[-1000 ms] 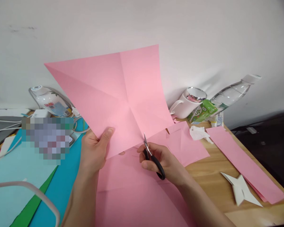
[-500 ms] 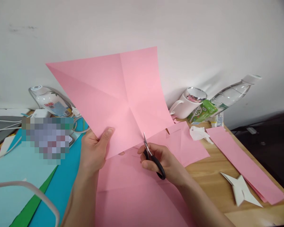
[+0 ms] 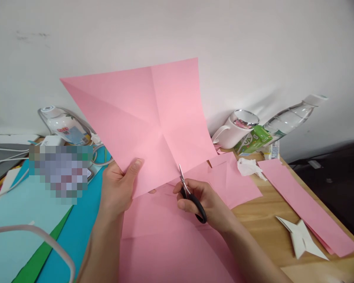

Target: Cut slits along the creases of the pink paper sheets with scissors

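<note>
Pink sheet (image 3: 141,122), crisply creased — left hand (image 3: 120,185) pinching it, right hand (image 3: 211,201) gripping scissors (image 3: 195,201).

Head-worn view, facing forward and down, near (hands (image 3: 118,186) central)

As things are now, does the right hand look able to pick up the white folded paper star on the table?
Probably not yet: the right hand is occupied with the scissors at the lower edge of the pink sheet. With them put down, likely yes; nothing covers the star.

Left grip (image 3: 120,184), right grip (image 3: 205,200) and both forearms (image 3: 98,247) are bare.
</note>
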Motion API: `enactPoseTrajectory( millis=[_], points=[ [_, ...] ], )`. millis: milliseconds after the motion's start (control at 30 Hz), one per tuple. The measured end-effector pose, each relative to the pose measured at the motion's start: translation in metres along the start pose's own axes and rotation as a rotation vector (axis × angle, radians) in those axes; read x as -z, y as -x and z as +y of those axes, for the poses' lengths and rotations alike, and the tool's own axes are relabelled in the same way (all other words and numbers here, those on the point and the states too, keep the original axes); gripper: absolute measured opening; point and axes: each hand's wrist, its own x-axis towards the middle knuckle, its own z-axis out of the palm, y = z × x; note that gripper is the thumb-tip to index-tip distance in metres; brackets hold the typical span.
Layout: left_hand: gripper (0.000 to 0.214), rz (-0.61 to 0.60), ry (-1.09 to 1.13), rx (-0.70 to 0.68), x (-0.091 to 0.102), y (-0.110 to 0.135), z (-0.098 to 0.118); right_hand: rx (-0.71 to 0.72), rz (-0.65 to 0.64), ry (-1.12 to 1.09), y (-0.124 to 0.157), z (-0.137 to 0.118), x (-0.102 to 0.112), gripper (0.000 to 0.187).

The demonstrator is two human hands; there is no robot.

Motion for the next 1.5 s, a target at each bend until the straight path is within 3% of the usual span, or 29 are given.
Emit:
enactPoseTrajectory(
  millis=[500,733,1500],
  points=[
    [0.016,-0.108,0.004,0.009,0.0011,0.0003,0.0008,-0.027,0.041,0.046,-0.0005,0.0006,-0.001,0.022],
    [0.015,-0.136,-0.039,-0.016,0.0023,-0.001,-0.0015,-0.023,0.03,-0.014,-0.0007,-0.0029,-0.0018,0.032],
    [0.016,-0.162,-0.046,-0.033,0.0009,-0.0001,0.0004,-0.022,0.047,0.054,-0.0021,-0.0033,-0.0022,0.03]
  ],
)
